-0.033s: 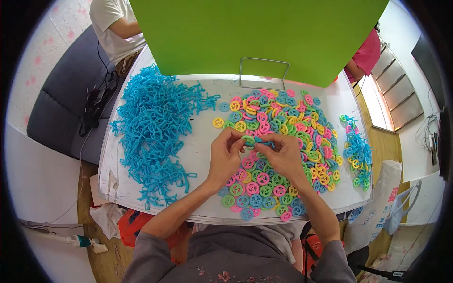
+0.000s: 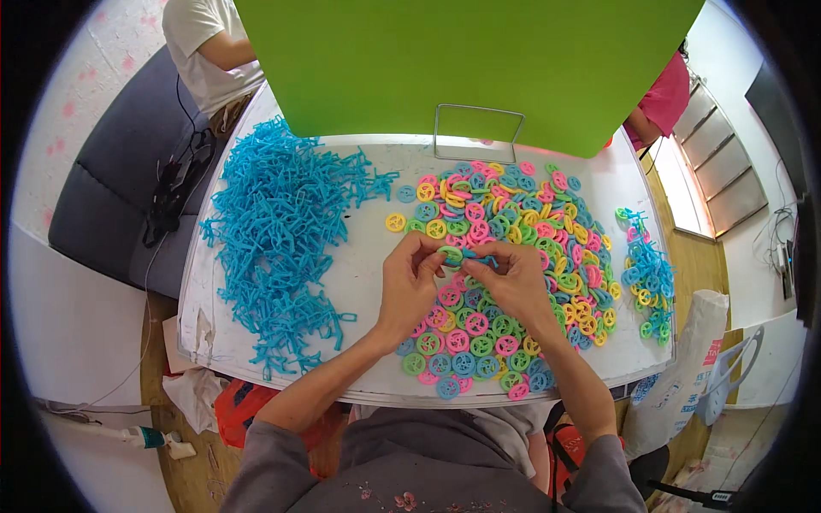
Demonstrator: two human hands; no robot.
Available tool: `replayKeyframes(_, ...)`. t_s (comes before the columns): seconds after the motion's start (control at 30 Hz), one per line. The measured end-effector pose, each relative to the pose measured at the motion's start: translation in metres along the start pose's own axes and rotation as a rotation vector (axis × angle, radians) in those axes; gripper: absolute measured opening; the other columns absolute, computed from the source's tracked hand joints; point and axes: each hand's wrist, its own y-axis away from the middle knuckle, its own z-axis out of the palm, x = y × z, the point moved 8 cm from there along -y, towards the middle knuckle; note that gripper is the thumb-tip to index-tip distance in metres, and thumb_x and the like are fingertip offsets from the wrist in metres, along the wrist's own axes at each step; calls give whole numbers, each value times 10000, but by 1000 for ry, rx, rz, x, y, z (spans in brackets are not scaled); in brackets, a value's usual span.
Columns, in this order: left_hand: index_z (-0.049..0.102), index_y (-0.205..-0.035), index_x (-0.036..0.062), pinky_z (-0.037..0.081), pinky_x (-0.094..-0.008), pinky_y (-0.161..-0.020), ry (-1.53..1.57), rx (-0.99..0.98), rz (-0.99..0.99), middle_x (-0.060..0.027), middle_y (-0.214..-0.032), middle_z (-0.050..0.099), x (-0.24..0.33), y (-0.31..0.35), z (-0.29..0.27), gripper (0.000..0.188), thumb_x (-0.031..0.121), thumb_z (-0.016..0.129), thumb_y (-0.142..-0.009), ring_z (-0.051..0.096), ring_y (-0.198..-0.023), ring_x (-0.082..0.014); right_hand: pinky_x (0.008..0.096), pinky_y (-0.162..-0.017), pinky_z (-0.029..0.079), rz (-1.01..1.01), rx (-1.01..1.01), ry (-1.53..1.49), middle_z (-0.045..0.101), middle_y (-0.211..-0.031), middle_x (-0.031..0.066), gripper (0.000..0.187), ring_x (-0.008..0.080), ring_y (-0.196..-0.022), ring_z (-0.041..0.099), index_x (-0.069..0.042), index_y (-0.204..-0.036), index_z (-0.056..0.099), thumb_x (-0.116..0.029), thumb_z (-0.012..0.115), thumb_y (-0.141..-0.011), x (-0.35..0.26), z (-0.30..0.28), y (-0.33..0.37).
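Note:
Over the pile of small plastic wheels, my left hand (image 2: 410, 282) pinches a green plastic wheel (image 2: 451, 255) between thumb and fingertips. My right hand (image 2: 518, 286) is closed on a blue plastic piece (image 2: 481, 259) with thin arms, which meets the green wheel; my fingers partly hide the join. Beneath and around both hands spread the pink, yellow, green and blue wheels (image 2: 477, 323). To the left lies a large heap of blue forked plastic pieces (image 2: 278, 231).
At the table's right edge is a smaller pile of blue pieces joined with wheels (image 2: 648, 274). A green panel (image 2: 470, 68) stands along the far side, with a metal wire stand (image 2: 479, 132) before it. Two other people (image 2: 209, 51) sit beyond. A white sack (image 2: 684, 368) stands at right.

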Motion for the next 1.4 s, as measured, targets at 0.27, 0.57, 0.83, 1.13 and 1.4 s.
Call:
replayKeyframes(0.27, 530, -920, -39, 529, -261, -676, 225, 12, -122, -78, -884, 600, -5, 2, 5, 70, -59, 464, -911, 598, -740, -130, 177, -577, 430, 179, -140, -298, 654, -743, 12, 141, 43, -656, 555, 4, -909, 672, -77, 711, -800, 14, 5, -2)
replayKeyframes(0.57, 551, -913, -51, 537, -269, -604, 9, 139, 86, -100, -861, 564, 4, 2, -2, 106, -115, 498, -848, 643, -709, -173, 211, -637, 489, 81, -26, -264, 674, -799, 71, 128, 108, -737, 652, 21, -880, 649, -83, 689, -818, 10, 10, 0)
replayKeyframes(0.83, 548, -890, -46, 524, -272, -587, -192, 142, 119, -120, -839, 550, 2, 4, -7, 107, -121, 503, -829, 634, -701, -199, 232, -634, 529, 55, 57, -163, 674, -809, 91, 132, 150, -760, 679, 54, -898, 642, -33, 680, -807, 1, 11, 5)
replayKeyframes(1.13, 539, -895, -54, 574, -298, -694, 32, 130, 99, -107, -873, 561, 8, 6, 0, 112, -129, 474, -842, 641, -786, -188, 234, -587, 523, 40, 15, -239, 686, -773, 121, 138, 147, -696, 673, 63, -901, 647, -39, 664, -811, 16, 9, -2)
replayKeyframes(1.4, 494, -1011, -49, 577, -313, -750, 42, 55, 1, -109, -961, 576, 4, 3, 1, 92, -26, 465, -927, 658, -829, -208, 220, -574, 471, -65, 195, 69, 657, -748, 43, 110, 86, -642, 600, 10, -883, 655, -41, 689, -791, -6, -1, 6)
